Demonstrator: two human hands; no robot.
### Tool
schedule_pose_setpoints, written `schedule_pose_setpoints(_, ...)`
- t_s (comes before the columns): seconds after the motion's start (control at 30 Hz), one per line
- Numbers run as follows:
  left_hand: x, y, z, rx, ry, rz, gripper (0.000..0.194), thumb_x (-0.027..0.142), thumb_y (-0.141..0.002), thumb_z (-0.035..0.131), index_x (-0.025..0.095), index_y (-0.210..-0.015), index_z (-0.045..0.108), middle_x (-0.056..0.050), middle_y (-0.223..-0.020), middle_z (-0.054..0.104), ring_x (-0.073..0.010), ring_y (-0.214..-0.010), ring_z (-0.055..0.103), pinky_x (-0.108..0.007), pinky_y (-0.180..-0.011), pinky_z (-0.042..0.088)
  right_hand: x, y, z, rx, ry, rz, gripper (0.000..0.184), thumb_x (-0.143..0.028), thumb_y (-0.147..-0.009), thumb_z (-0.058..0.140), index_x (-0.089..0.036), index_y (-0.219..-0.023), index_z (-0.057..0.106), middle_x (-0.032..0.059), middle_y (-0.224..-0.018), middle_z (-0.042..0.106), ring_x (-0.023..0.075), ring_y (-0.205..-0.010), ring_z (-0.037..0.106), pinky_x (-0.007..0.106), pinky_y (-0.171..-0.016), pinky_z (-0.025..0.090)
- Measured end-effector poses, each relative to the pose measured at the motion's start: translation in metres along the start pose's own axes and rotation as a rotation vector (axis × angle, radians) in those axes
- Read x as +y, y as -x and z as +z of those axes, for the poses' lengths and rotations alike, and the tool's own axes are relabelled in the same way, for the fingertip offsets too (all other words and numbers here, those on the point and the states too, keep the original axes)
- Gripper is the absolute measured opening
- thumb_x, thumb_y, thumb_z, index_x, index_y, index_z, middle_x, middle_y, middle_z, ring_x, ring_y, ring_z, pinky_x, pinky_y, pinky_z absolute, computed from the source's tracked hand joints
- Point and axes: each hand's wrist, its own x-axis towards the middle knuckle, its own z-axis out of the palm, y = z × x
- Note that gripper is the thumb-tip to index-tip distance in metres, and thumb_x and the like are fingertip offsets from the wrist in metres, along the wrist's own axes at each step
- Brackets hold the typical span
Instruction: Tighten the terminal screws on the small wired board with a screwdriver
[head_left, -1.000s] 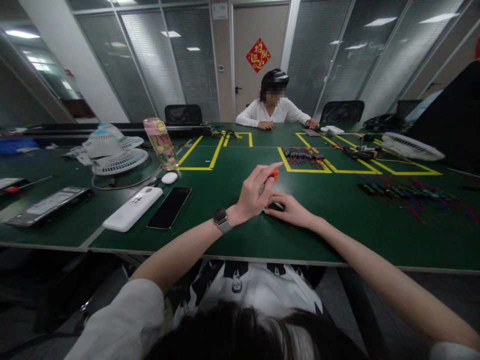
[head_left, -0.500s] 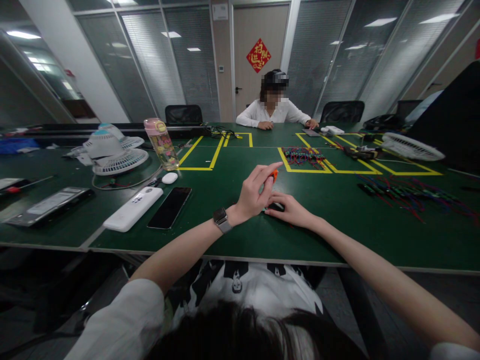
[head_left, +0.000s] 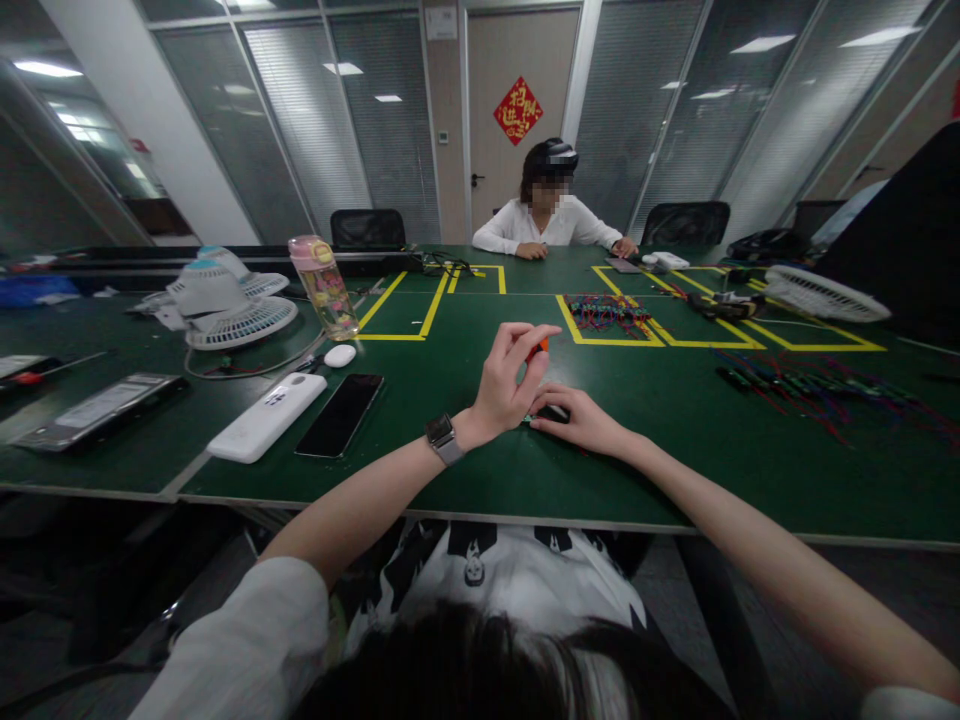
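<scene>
My left hand, with a watch on its wrist, has its fingers closed round an orange-topped tool. Most of that tool is hidden behind the fingers, so its kind does not show. Just below and to the right, my right hand rests low on the table, fingers curved over a small black piece. A bit of green board shows at its fingertips. Both hands are close together, the left one above the right.
Wired circuit boards lie inside yellow tape, more to the right. On the left are a phone, a white power bank, a bottle, fans and a hard drive. A person sits opposite.
My left hand has shifted very slightly left and turned a little, with the orange top moving along. My right hand stays in place.
</scene>
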Motion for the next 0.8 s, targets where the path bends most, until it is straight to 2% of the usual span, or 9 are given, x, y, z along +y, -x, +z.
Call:
schedule_pose_setpoints(0.07,-0.0002,0.0001,-0.0001,-0.016,0.028,-0.019,0.032,0.025,-0.098,0.031,0.018,-0.120,0.054,-0.008,-0.109,0.054,-0.0143,-0.096,0.055,-0.029,-0.082,0.049,0.0012,0.0000,0.0004,-0.001,-0.007,-0.003,0.009,-0.026,-0.083,0.064,-0.020,-0.088,0.068,0.0067,-0.098,0.066,0.0205,-0.092,0.064,0.036,-0.087,0.050)
schedule_pose_setpoints(0.17,-0.0006,-0.0007,0.0001,-0.029,0.055,-0.020,0.033,0.023,-0.099,0.030,0.019,-0.123,0.051,-0.008,-0.109,0.057,-0.0133,-0.094,0.058,-0.029,-0.082,0.049,0.0027,0.0002,0.0007,0.000,-0.008,-0.002,0.009,-0.026,-0.083,0.064,-0.020,-0.088,0.068,0.0071,-0.098,0.066,0.0206,-0.092,0.064,0.037,-0.087,0.050)
schedule_pose_setpoints(0.47,-0.0014,-0.0029,-0.0001,0.053,-0.040,0.017,0.023,0.032,-0.090,0.055,0.019,-0.109,0.060,-0.002,-0.087,0.051,-0.0111,-0.077,0.050,-0.025,-0.070,0.046,-0.0010,0.0004,-0.0006,-0.002,-0.005,0.014,0.009,-0.028,-0.084,0.063,-0.020,-0.086,0.066,0.0061,-0.096,0.066,0.0200,-0.090,0.063,0.035,-0.084,0.050)
schedule_pose_setpoints(0.53,-0.0016,-0.0021,-0.0002,0.050,-0.031,0.016,0.023,0.032,-0.092,0.052,0.018,-0.108,0.060,-0.003,-0.089,0.051,-0.0115,-0.079,0.051,-0.025,-0.071,0.047,-0.0009,0.0003,-0.0004,-0.004,-0.008,0.012,0.009,-0.028,-0.084,0.063,-0.020,-0.086,0.066,0.0062,-0.096,0.066,0.0203,-0.090,0.063,0.036,-0.084,0.050)
schedule_pose_setpoints(0.7,0.0003,-0.0006,-0.0001,-0.011,0.040,-0.023,0.032,0.024,-0.099,0.031,0.018,-0.122,0.052,-0.008,-0.110,0.055,-0.0131,-0.093,0.057,-0.028,-0.080,0.049,0.0007,0.0003,0.0003,-0.008,-0.015,0.006,0.009,-0.026,-0.084,0.063,-0.019,-0.088,0.067,0.0069,-0.099,0.065,0.0204,-0.093,0.063,0.036,-0.087,0.049)
schedule_pose_setpoints(0.8,0.0020,-0.0017,-0.0003,-0.021,0.074,-0.030,0.032,0.020,-0.098,0.031,0.017,-0.125,0.050,-0.009,-0.113,0.058,-0.0117,-0.091,0.059,-0.027,-0.080,0.050,0.0008,0.0004,0.0001,-0.010,-0.018,0.006,0.009,-0.026,-0.084,0.063,-0.019,-0.088,0.068,0.0068,-0.099,0.065,0.0203,-0.093,0.063,0.035,-0.087,0.049)
